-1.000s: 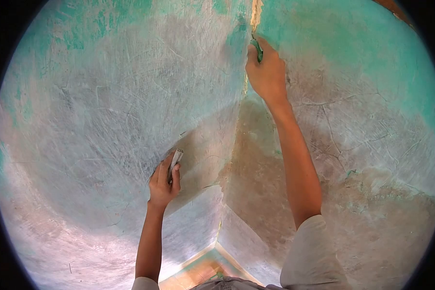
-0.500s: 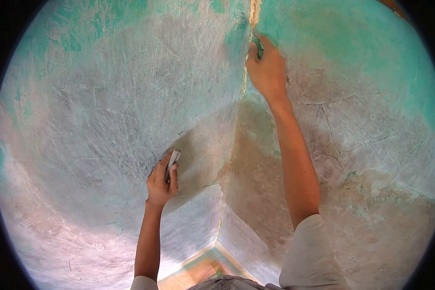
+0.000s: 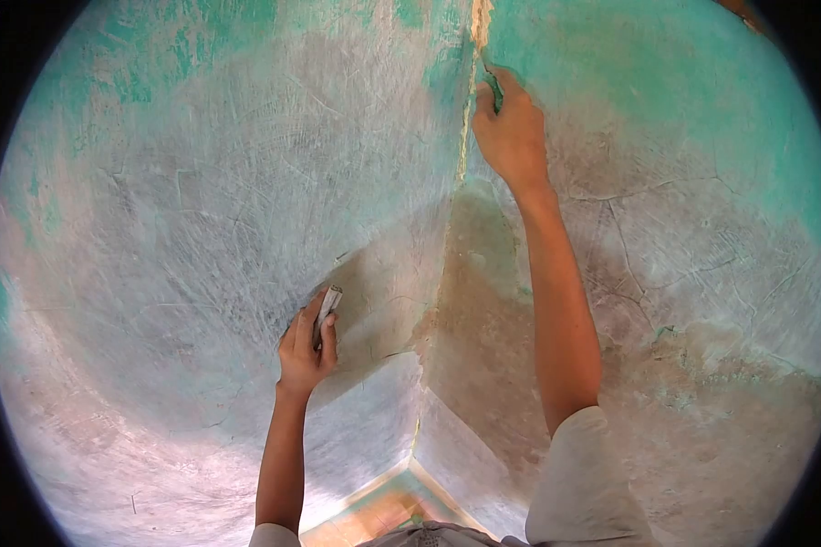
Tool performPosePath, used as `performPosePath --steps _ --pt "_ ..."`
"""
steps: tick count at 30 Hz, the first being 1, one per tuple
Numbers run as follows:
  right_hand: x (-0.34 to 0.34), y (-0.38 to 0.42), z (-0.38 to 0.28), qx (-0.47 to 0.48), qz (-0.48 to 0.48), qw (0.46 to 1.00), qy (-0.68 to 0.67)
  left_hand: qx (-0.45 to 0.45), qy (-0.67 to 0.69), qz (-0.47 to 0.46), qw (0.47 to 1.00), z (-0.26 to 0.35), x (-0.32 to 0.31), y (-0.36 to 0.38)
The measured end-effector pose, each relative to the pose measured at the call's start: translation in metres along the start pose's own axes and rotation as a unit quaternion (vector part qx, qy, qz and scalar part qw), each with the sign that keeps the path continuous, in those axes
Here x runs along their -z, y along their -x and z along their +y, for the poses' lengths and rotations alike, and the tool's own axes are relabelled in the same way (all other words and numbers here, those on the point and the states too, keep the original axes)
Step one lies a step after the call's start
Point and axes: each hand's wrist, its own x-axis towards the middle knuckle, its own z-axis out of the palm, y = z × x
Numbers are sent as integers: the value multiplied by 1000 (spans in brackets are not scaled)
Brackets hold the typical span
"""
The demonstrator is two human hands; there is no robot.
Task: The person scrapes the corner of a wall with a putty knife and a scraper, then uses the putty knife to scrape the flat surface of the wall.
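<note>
The right hand grips a scraper high at the wall corner, the tool's tip touching the seam above the grip. Well below and left, the left hand holds a folded pad against the left wall. The floor lies far beneath both.

The right hand with its green tool has edged slightly right along the corner crack

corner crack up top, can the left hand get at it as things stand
Probably not yet: the left hand rests low on the wall holding a folded pad, while the right hand already works at the corner crack.
</note>
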Motion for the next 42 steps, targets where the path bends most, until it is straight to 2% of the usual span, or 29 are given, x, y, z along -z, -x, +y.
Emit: performPosePath --steps 4,7,12,15,19,25,28,37,42 --pt "3 13 -9 11 -10 1000 -13 -1 3 6 1000 -1 -3 0" --pt "1 2 -1 -16 5 999 -28 1 -1 1 1000 -2 -1 2" --pt "-4 8 -4 19 3 1000 -4 -7 4 13 1000 -1 -2 0" --pt "1 -5 2 28 8 999 -14 39 26 -33 998 1 2 3" --pt "7 0 -14 -7 -27 1000 1 12 17 -9 1000 0 1 2" --pt "3 -7 3 17 7 1000 -5 5 19 1 1000 0 -1 0" --pt "8 0 -7 -14 -35 999 -22 -4 8 0 1000 -1 1 1" --pt "9 -2 -6 -6 -29 1000 0 3 4 -3 1000 1 1 1" --pt "3 -5 7 21 16 1000 -8 8 11 -4 1000 -1 0 2"
